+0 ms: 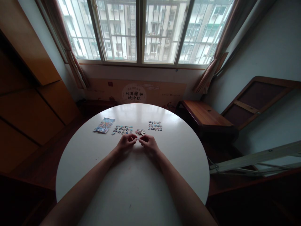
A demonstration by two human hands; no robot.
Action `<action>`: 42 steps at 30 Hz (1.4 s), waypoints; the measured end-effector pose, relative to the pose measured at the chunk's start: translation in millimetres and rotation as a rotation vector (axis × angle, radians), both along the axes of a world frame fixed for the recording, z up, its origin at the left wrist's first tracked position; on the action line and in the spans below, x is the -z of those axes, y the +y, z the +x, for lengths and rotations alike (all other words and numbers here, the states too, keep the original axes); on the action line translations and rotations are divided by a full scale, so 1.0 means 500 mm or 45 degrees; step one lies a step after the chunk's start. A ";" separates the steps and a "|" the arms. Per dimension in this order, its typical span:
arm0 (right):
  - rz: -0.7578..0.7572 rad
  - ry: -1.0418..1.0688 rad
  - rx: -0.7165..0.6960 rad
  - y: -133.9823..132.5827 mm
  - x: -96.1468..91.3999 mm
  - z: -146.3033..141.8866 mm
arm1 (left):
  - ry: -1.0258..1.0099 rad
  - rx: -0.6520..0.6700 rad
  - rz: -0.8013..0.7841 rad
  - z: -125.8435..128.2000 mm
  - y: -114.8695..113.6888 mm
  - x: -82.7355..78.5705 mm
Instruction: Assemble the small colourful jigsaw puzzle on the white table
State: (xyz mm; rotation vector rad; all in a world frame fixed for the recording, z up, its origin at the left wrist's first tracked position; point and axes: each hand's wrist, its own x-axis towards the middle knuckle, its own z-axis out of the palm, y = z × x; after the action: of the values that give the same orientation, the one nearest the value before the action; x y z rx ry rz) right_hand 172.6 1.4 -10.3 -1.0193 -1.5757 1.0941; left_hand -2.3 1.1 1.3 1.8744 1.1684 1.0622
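Observation:
My left hand (127, 142) and my right hand (149, 143) meet over the white round table (131, 182), fingertips nearly touching. Between them is a small pale jigsaw piece (138, 138), pinched by both hands as far as I can see. Just beyond the fingers lies a loose pile of jigsaw pieces (141, 131). Behind my left hand, separate pieces (122, 129) are spread in rows. Another group of pieces (155, 126) is laid out in neat rows to the right of the pile.
A colourful picture sheet or packet (104, 125) lies at the table's far left. Beyond the table's right edge stand a wooden bench (207, 114) and a metal frame (254, 158). A printed cardboard panel (152, 92) leans below the window.

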 end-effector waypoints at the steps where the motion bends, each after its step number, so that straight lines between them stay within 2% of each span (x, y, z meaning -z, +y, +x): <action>1: 0.001 0.001 0.001 -0.001 -0.001 0.000 | -0.002 0.000 -0.004 0.000 -0.001 -0.001; 12: -0.009 -0.002 0.031 0.002 0.004 -0.001 | -0.017 0.007 -0.044 0.002 -0.001 -0.004; 24: -0.034 0.076 0.024 -0.003 -0.007 -0.001 | -0.036 0.060 -0.068 0.005 -0.015 -0.030; 33: -0.015 0.059 -0.012 0.003 0.000 0.001 | -0.047 0.049 -0.085 0.006 -0.016 -0.029; 42: -0.008 0.038 -0.060 0.001 -0.005 -0.002 | -0.041 0.146 -0.106 -0.003 -0.005 -0.015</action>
State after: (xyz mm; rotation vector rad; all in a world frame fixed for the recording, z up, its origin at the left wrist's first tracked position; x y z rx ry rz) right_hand 171.6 1.8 -7.6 -0.9701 -1.5802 1.1423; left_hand -3.7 -1.2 8.6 1.8302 1.0573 0.9625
